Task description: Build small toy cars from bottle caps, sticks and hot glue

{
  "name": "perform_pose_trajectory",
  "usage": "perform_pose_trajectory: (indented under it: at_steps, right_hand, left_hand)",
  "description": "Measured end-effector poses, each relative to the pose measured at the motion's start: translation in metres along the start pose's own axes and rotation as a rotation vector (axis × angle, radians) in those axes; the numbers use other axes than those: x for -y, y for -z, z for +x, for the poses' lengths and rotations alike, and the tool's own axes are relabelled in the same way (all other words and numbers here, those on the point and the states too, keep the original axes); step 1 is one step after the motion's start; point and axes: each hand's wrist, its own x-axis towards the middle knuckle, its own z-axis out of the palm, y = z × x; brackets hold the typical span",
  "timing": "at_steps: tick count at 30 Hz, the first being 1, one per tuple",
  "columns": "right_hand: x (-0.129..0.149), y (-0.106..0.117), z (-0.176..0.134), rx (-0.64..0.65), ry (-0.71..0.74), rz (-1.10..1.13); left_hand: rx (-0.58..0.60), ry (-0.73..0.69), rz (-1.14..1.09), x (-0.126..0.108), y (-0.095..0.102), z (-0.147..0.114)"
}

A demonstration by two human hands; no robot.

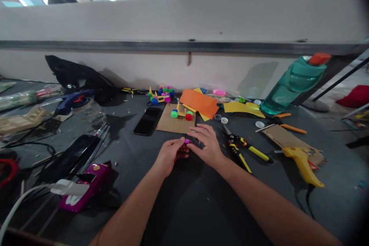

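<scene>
My left hand [172, 154] pinches a small purple lump [187, 141], perhaps modelling clay, between thumb and fingers. My right hand [205, 142] is close beside it, fingers spread and thumb near or touching the lump; exact contact is unclear. Just beyond my hands, a small yellow toy vehicle [181, 113] with green and red wheels stands on a cardboard piece [165, 123]. Behind it lies an orange paper sheet [199, 103]. More colourful small models [160, 95] sit farther back. A black phone [148, 121] lies left of the cardboard.
To the right are yellow-handled pliers [253, 151], a yellow glue gun [302, 163] on cardboard, and a teal bottle [294, 84]. At left lie a magenta power adapter [93, 184] with a white plug, a dark phone-like slab [69, 157], and a black bag [77, 77]. A low wall edges the back.
</scene>
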Motion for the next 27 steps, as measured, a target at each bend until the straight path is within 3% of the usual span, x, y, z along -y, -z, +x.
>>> perform_pose_trajectory:
  at_steps: [27]
  right_hand:
    - [0.0017, -0.0027, -0.0006, -0.012, -0.031, 0.084]
  left_hand:
    - [-0.001, -0.040, 0.056, 0.0007, -0.0009, 0.0001]
